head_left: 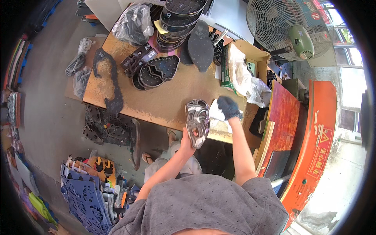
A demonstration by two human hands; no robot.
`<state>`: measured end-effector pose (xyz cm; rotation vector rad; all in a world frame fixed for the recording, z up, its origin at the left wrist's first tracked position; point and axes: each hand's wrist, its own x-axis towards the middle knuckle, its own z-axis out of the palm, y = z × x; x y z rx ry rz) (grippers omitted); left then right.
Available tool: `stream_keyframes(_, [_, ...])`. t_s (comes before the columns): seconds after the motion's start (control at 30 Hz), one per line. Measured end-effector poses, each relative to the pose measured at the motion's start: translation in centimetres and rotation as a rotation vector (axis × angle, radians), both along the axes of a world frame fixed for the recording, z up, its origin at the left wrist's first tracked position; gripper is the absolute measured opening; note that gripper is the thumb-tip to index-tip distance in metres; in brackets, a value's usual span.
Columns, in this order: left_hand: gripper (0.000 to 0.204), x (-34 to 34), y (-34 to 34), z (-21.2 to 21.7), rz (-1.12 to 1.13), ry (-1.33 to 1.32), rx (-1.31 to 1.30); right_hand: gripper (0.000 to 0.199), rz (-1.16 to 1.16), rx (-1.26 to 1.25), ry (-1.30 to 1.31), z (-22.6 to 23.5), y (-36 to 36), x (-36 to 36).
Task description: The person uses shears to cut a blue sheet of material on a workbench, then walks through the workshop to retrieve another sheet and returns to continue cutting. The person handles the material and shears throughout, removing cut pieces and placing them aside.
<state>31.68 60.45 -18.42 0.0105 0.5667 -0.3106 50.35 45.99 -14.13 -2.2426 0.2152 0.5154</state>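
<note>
Worn wooden table, stacked shoe soles, plastic bags

The left hand sits mostly hidden behind the shoe sole it holds.

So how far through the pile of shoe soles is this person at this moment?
Done: cannot tell; nothing marks any sole as finished. In hand: the left hand holds one silvery sole upright over the table edge, while the gloved right hand presses a white cloth beside it. Left: probably the tall stack of dark soles and the loose soles further back on the table.
</note>
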Motion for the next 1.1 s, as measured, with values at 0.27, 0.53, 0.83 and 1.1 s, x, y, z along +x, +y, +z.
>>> stream_keyframes(0.27, [0.052, 0.0, -2.1, -2.8, -0.093, 0.218, 0.325, 0.030, 0.571, -0.653, -1.275, 11.1, 11.4, 22.5])
stream_keyframes(0.53, [0.060, -0.9, -1.6, -4.6, -0.285, 0.286, 0.472, 0.042, 0.874, -1.052, -0.389, 11.0, 15.2, 28.2])
stream_keyframes(0.83, [0.060, 2.8, 1.8, -4.2, -0.861, 0.079, 1.400, 0.028, 0.478, -0.557, -0.914, 16.3, 7.1, 21.1])
stream_keyframes(1.1, [0.037, 4.0, 8.2, 6.8, -0.471, -0.408, 2.225, 0.015, 0.076, 0.281, -0.035, 8.3, -0.5, -1.0])
